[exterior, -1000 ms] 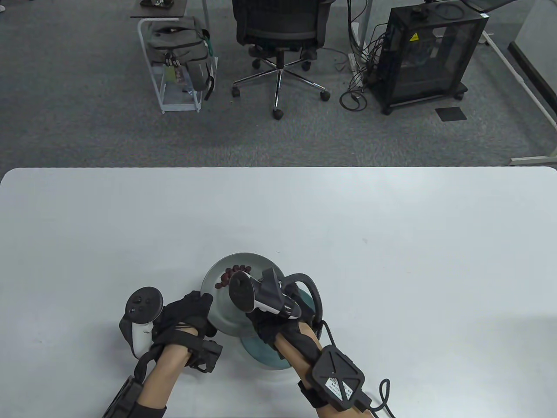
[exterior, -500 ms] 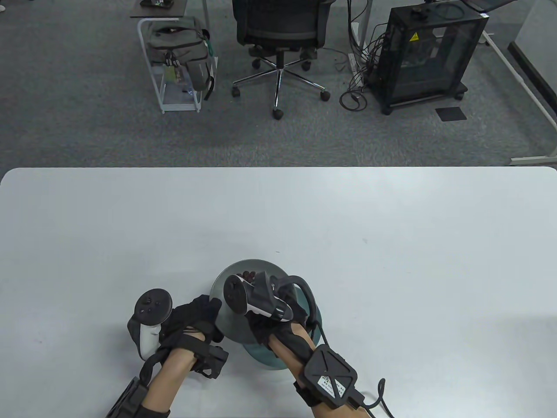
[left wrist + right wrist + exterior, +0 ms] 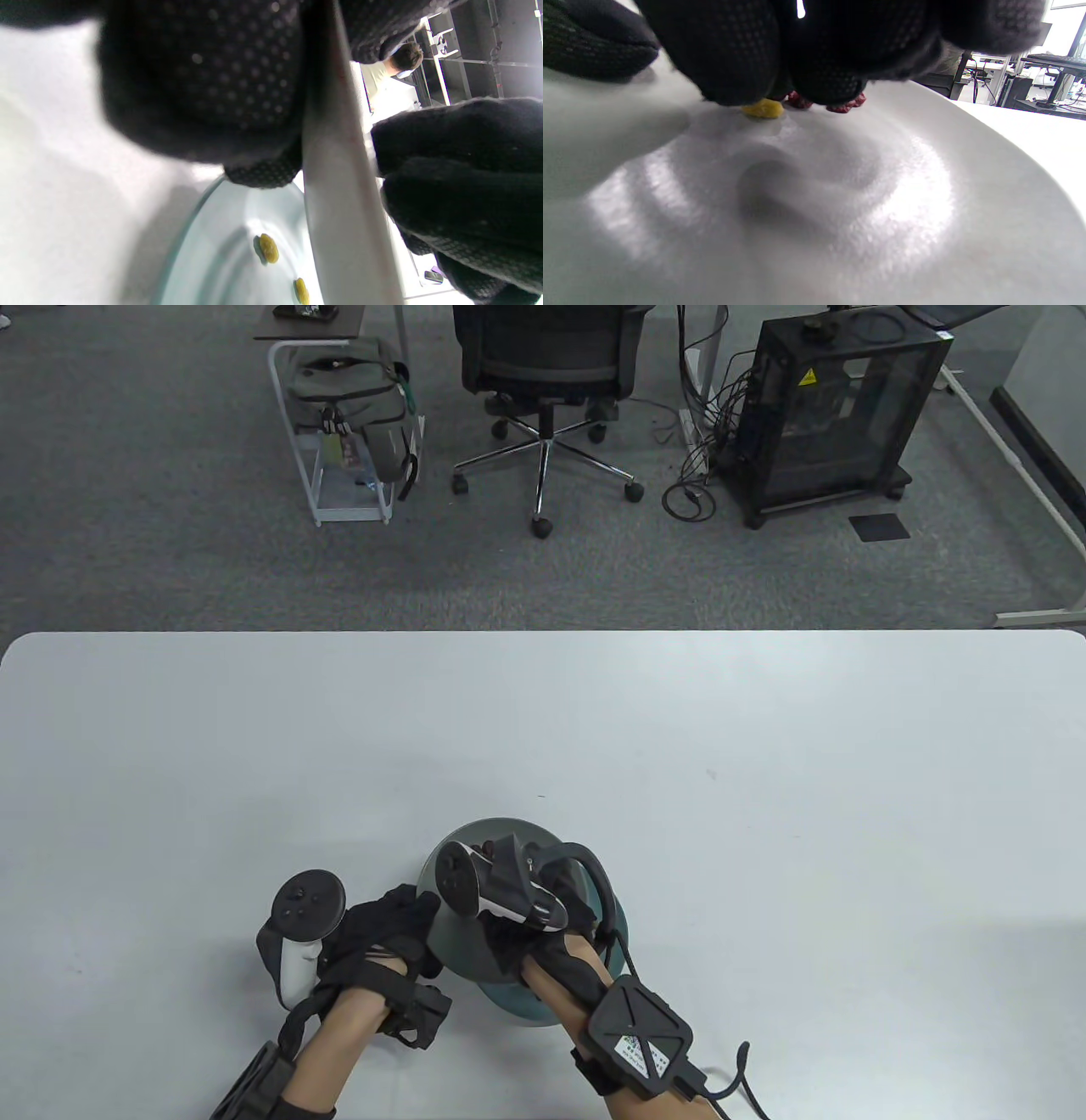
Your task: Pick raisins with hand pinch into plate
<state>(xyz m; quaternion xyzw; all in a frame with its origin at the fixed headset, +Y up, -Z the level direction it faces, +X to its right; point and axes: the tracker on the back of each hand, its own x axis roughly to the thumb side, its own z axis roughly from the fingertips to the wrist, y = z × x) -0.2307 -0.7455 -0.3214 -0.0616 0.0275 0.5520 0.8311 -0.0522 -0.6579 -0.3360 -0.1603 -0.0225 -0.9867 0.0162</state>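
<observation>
Near the table's front edge, a grey round plate (image 3: 462, 937) is held tilted by the gloved left hand (image 3: 386, 929), its fingers (image 3: 203, 84) gripping the rim, above a teal glass plate (image 3: 220, 254) bearing two yellow raisins (image 3: 269, 248). The gloved right hand (image 3: 543, 937) reaches into the grey plate, fingertips (image 3: 734, 63) drawn narrow over a yellow raisin (image 3: 762, 109) beside dark red raisins (image 3: 845, 106); whether it is pinched cannot be told. The picking step seems in hand; next, a firm pinch and a carry to the teal plate are called for.

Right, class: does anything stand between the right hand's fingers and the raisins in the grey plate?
Nothing visible does. In the right wrist view the fingertips of the right hand sit directly at a yellow raisin and red raisins on the grey plate; actual contact cannot be told.
</observation>
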